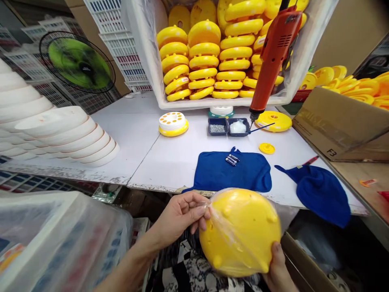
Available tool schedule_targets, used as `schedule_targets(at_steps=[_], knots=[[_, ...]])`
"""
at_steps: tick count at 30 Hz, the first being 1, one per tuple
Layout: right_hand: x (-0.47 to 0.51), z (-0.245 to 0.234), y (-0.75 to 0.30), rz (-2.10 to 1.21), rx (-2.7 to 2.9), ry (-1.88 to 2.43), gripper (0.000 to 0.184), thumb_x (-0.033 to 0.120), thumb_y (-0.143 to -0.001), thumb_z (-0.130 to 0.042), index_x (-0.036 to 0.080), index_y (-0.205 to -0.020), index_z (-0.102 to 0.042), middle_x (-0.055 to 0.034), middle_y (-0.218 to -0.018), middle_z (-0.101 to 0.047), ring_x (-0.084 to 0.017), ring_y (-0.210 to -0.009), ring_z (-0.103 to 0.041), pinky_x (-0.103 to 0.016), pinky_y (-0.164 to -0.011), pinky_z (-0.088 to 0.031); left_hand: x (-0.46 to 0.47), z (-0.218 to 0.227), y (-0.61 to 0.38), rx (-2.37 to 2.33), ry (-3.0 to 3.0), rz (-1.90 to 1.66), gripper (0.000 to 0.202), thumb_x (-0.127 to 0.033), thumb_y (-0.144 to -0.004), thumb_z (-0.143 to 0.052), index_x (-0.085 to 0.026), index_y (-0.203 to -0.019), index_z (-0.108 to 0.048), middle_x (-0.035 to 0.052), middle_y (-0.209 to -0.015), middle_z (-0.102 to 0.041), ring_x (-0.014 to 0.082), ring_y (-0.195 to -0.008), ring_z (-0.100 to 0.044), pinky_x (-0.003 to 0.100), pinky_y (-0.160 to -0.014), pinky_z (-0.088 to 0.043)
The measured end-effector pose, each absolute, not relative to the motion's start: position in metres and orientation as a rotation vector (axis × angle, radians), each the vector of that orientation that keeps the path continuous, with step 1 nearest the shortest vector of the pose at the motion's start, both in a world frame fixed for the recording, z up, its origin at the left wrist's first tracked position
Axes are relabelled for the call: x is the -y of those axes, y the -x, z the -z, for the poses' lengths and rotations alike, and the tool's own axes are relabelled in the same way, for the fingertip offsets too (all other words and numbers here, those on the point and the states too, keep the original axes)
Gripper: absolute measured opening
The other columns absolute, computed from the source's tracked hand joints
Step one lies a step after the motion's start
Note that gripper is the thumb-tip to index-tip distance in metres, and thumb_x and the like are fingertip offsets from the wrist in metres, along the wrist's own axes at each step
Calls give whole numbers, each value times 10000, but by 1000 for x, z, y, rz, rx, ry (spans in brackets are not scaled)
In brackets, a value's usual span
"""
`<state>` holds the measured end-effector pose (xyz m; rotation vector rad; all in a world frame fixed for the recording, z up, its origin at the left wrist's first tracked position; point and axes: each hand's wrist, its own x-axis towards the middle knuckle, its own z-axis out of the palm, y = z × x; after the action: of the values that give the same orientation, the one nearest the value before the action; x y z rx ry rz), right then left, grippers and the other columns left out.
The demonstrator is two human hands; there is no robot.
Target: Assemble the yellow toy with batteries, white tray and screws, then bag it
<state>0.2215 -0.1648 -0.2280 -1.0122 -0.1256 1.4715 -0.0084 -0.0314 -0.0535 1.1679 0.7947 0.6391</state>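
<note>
A round yellow plastic base (243,235) with small feet is held up in front of me, wrapped in a clear plastic bag (225,231). My left hand (190,213) pinches the gathered edge of the bag at the base's upper left. At the lower right, my right hand (278,265) grips the rim of the bagged base; some of its fingers are hidden behind it. Just beyond lies a blue cloth (212,172) with several batteries (232,159) on it.
An orange electric screwdriver (275,56) hangs over the table. Behind stands a white crate (148,52) of stacked yellow discs. Nearby are a dark tray of screws (217,129), a crumpled blue cloth (322,192), a cardboard box (331,129), stacked white rings (67,129) and a green fan (79,63).
</note>
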Motion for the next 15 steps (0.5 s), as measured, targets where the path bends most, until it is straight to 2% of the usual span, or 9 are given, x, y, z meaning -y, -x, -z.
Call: schedule_targets(at_steps=[5,11,15], knots=[[162,216,-224,-1515,35,1057,582,662,-648,-712,184,-979,-739,-130,-988,-730,-321,-1116,-624,-466,-1001,-479,23,36,17,-865,-1439,-394,175,-230,-875,-606,-136,-1017,-648,19,-767,-662,85,-600,-610,154,-526,-440],[155,193,-220,-1529,-182,1085,545,657,-528,-785,212,-841,-748,-100,-953,-741,-320,-1020,-669,-462,-957,-505,20,32,25,-904,-1714,-234,134,-243,-883,-571,-132,-841,-635,-4,-665,-605,97,-550,-565,175,-510,-429],[144,181,-223,-1713,-213,1066,580,654,-506,-798,190,-853,-758,-104,-911,-746,-313,-922,-697,-438,-887,-543,15,37,30,-598,-2209,-361,119,-143,-920,-506,-143,-922,-624,34,-807,-642,122,-739,-598,200,-675,-461]])
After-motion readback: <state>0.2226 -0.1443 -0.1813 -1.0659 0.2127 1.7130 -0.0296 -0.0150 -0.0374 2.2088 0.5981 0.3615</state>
